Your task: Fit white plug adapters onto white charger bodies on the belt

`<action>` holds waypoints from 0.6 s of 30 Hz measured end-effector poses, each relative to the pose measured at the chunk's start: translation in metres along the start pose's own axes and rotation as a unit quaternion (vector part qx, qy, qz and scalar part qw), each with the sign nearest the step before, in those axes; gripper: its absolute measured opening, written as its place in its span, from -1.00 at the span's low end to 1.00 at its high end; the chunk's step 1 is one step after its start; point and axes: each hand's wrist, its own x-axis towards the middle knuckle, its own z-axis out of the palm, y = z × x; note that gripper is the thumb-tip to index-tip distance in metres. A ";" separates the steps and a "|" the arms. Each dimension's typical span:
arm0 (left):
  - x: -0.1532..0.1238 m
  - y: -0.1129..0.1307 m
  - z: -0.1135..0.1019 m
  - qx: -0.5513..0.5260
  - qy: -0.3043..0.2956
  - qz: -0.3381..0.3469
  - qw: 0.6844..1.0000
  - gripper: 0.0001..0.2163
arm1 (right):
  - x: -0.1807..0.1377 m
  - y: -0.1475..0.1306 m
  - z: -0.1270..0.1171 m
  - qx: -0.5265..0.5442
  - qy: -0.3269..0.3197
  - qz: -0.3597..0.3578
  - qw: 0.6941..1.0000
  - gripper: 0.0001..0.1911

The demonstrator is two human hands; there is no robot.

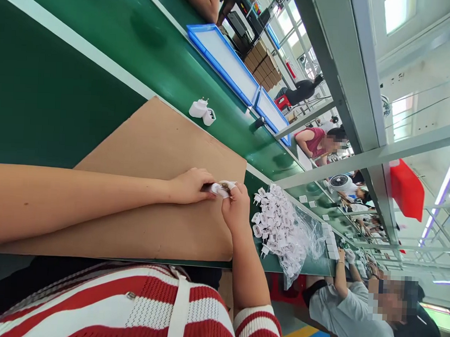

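Note:
Both my hands meet over a sheet of brown cardboard (166,146) on the green bench. Between them is a small white plastic piece (219,190) with a brownish patch; fingers cover part of it, and its exact kind does not show. My left hand (193,185) pinches one side, where something dark shows at the fingertips. From the other side, my right hand (237,209) closes thumb and fingers on the piece. Near my right hand lies a heap of white plug adapters (277,220), partly on a clear plastic bag (299,246).
Two white plug adapters (202,111) stand beyond the cardboard on the green surface. Blue-framed trays (229,64) line the far side. A metal frame (324,120) crosses overhead. A co-worker in grey (353,306) sits along the bench, near a row of white boxes (330,241).

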 end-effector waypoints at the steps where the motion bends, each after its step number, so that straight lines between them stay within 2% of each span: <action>1: 0.000 0.000 0.000 -0.004 0.001 0.001 1.000 -0.65 | 0.001 0.001 0.001 -0.018 -0.006 -0.009 1.000 -0.58; 6: 0.003 0.000 0.001 -0.008 0.002 -0.004 1.000 -0.67 | 0.002 0.006 0.005 -0.090 -0.031 -0.042 0.995 -0.54; 11: 0.001 0.005 0.000 0.010 0.005 -0.014 1.000 -0.63 | 0.001 0.004 0.012 -0.134 -0.037 -0.007 0.990 -0.67; 15: 0.001 0.008 0.001 0.006 -0.008 -0.035 0.999 -0.66 | -0.006 0.006 0.014 -0.079 -0.015 0.028 0.996 -0.65; 18: 0.018 0.001 -0.003 -0.024 -0.014 -0.081 0.996 -0.66 | -0.018 0.016 0.009 -0.025 0.044 0.062 0.997 -0.57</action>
